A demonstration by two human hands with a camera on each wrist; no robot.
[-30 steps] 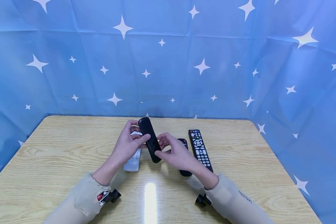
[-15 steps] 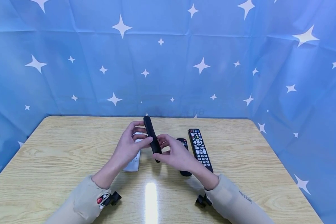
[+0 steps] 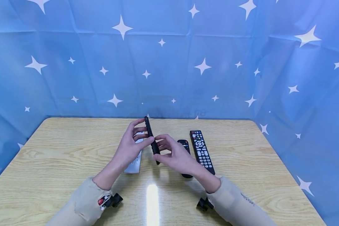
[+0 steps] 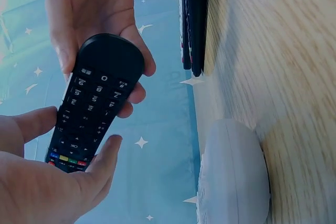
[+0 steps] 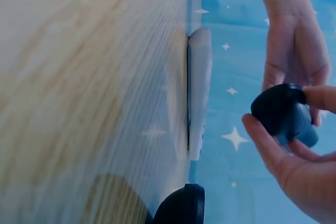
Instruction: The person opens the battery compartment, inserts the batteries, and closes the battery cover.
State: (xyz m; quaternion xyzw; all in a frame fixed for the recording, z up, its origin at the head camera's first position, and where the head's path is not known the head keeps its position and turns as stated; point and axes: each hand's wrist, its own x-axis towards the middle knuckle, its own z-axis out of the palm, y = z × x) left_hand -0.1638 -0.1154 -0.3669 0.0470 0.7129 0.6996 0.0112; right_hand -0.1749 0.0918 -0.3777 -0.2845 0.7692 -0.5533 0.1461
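Observation:
A black remote control (image 3: 155, 147) is held up above the table between both hands, turned edge-on in the head view. My left hand (image 3: 131, 144) grips its far part, thumb on one edge and fingers on the other. The near end is pinched by my right hand (image 3: 176, 156). In the left wrist view the button face of the remote control (image 4: 94, 98) shows number keys and a row of coloured buttons. Below my left hand lies a white remote control (image 3: 134, 163), partly hidden by the fingers.
On the wooden table (image 3: 73, 147), a smaller black remote (image 3: 184, 143) lies partly under my right hand and wrist. Right of it lies a longer black remote (image 3: 201, 147) with white buttons. A blue curtain with white stars (image 3: 169, 62) hangs behind the table.
The black remote has turned about its long axis, from its plain back facing up to standing on edge. Both hands still hold it in nearly the same place.

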